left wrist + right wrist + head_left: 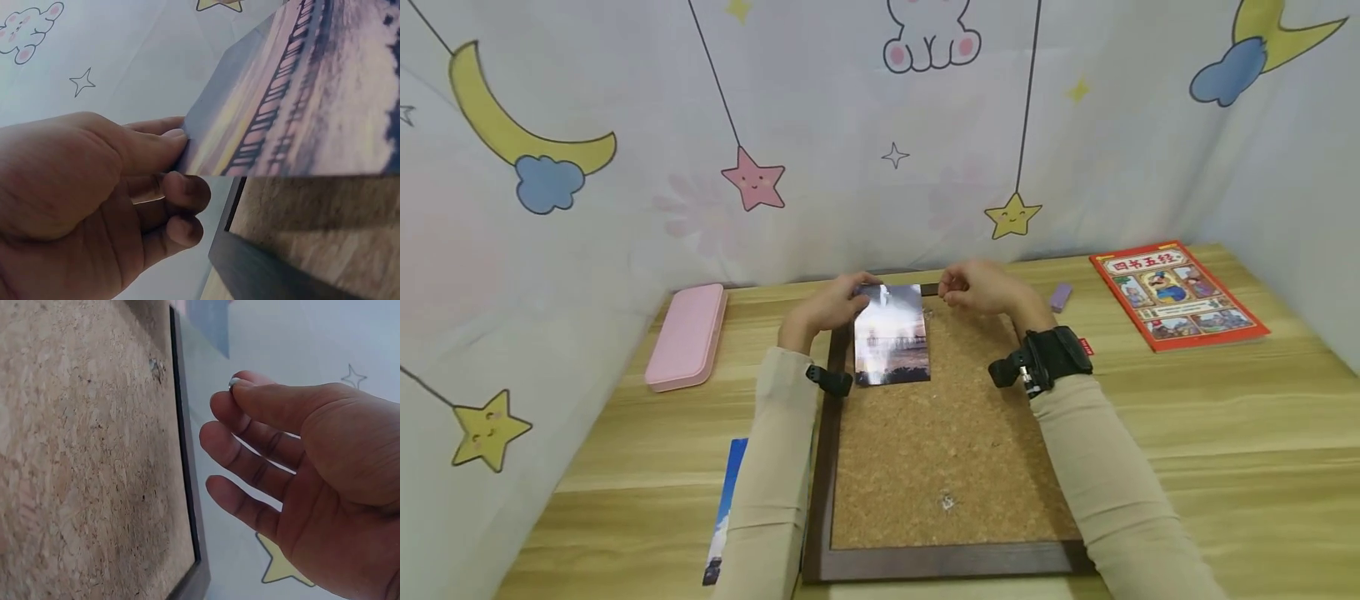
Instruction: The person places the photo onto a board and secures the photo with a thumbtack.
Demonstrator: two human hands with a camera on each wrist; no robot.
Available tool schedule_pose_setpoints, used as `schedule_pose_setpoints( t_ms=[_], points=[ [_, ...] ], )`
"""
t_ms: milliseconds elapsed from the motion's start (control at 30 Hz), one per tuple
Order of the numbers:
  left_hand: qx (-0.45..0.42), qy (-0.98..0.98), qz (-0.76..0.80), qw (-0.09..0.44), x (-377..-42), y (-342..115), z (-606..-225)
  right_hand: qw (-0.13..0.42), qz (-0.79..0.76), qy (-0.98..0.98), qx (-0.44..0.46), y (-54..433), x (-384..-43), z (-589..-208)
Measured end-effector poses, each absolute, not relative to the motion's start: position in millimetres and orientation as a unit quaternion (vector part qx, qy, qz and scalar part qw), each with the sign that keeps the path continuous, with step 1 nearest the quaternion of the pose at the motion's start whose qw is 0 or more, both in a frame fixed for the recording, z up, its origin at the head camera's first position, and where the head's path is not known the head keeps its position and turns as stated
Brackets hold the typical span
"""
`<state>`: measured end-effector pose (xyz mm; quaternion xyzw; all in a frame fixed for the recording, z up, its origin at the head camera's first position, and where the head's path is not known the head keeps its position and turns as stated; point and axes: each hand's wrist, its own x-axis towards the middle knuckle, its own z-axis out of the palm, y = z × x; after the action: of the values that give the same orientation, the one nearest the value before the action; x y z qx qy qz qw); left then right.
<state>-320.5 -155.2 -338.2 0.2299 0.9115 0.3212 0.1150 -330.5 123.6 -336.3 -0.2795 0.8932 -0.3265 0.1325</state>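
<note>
My left hand (835, 304) pinches the upper left edge of a glossy photo print (892, 342) with thumb and fingers. The print shows a pier at sunset; in the left wrist view, the photo (275, 106) is raised at an angle over the cork. Below it lies a cork board (955, 450) in a dark brown frame. By the board's top edge, my right hand (985, 287) has thumb and index finger together on a small shiny piece (234, 382), too small to identify. A small clear object (155, 370) sits on the cork beside this hand.
Another small clear object (947, 502) is on the lower cork. A pink case (687, 337) lies left, and a blue picture (727, 500) is partly under my left forearm. To the right are a purple block (1061, 297) and a red-edged book (1176, 296). A printed curtain stands behind.
</note>
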Motion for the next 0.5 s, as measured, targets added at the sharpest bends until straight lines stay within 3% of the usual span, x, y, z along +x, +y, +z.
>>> schedule_pose_setpoints(
  t_ms=[500],
  points=[
    [0.256, 0.916, 0.296, 0.09, -325, -124, -347, 0.123, -0.324, 0.898, -0.272, 113, -333, -339]
  ],
)
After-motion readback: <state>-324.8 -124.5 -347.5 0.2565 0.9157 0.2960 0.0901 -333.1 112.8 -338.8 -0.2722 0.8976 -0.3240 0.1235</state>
